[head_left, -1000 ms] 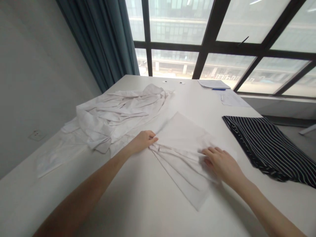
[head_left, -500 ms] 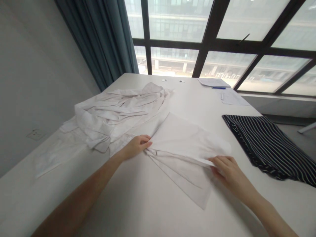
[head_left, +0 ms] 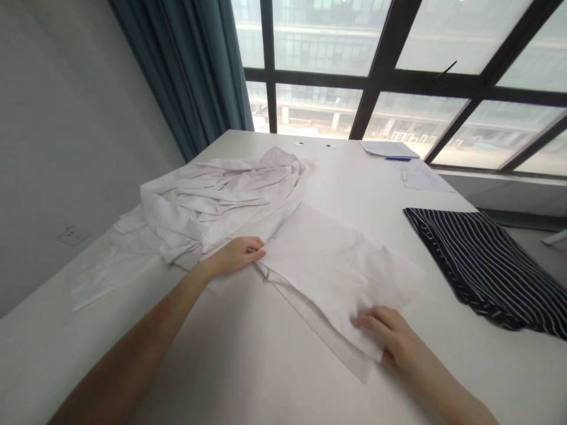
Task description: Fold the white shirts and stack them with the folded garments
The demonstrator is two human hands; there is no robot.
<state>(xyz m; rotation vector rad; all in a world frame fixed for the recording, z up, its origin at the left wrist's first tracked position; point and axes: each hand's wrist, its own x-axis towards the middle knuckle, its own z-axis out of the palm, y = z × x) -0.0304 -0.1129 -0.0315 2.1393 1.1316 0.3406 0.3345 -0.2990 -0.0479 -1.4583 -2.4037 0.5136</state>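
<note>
White cloth (head_left: 321, 260) lies at the middle of the counter (head_left: 274, 378), spread flat in overlapping layers, with one corner pointing toward the far side. From my remote seat I have one view, the head camera, looking forward and down past two bare forearms. I see the left hand (head_left: 241, 255) pinching the cloth's left end between thumb and fingers; I judge that grip to be an anchor, keeping that end from sliding while the rest is handled. Well apart from it, the right hand (head_left: 385, 332) rests at the near right edge, fingers bent over the top surface. It is blurred, so I cannot tell whether it grips the fabric or only presses on it. With the hands set at opposite ends, the piece is probably kept taut between them. Beneath the near edge a strip of lower layer (head_left: 359, 364) peeks out, so the edges do not line up there. Crumpled white fabric (head_left: 221, 195) is heaped beyond the left hand; I cannot make out whether it joins the cloth. Just beside that heap, at the left, lies a clear plastic sheet (head_left: 110, 274). A black striped garment (head_left: 482, 260) lies flat at the right edge, and papers (head_left: 390, 149) with a blue pen (head_left: 397, 158) sit toward the window (head_left: 323, 44), perhaps placed there to leave working room near the person.
</note>
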